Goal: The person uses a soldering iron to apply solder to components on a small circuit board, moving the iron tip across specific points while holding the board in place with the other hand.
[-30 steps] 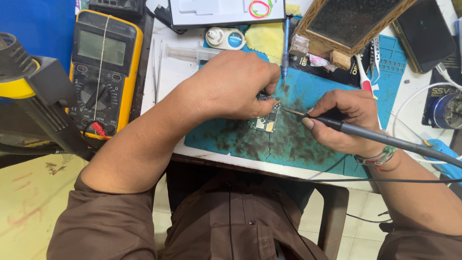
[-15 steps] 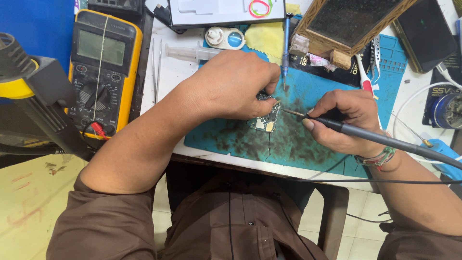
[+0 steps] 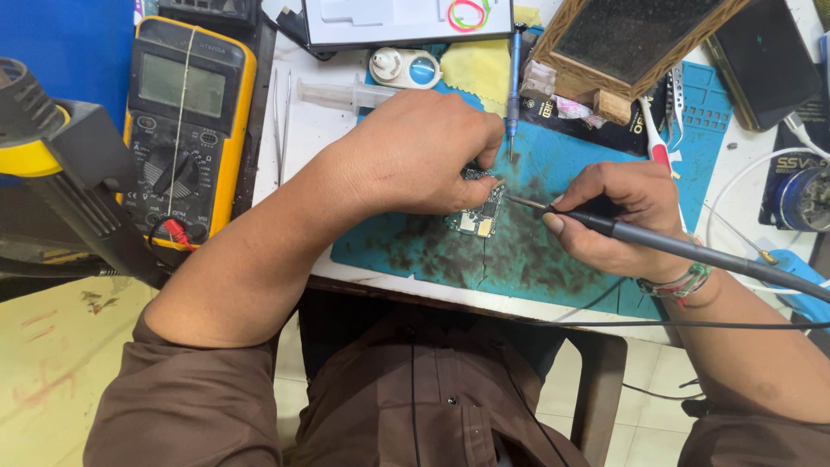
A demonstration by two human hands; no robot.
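Green and small, the circuit board (image 3: 475, 216) lies on the stained mat (image 3: 553, 259), between both hands. The left hand (image 3: 415, 151) pinches its upper edge with the fingertips. The right hand (image 3: 618, 216) grips a soldering iron (image 3: 657, 242) like a pen, tip touching the board. I judge the board light, stiff and fragile; best held by its edges. Beyond the left hand stands a multimeter (image 3: 186, 130).

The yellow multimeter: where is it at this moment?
In the head view the yellow multimeter lies at upper left, left of the left hand, beside the tweezers and off the blue mat.
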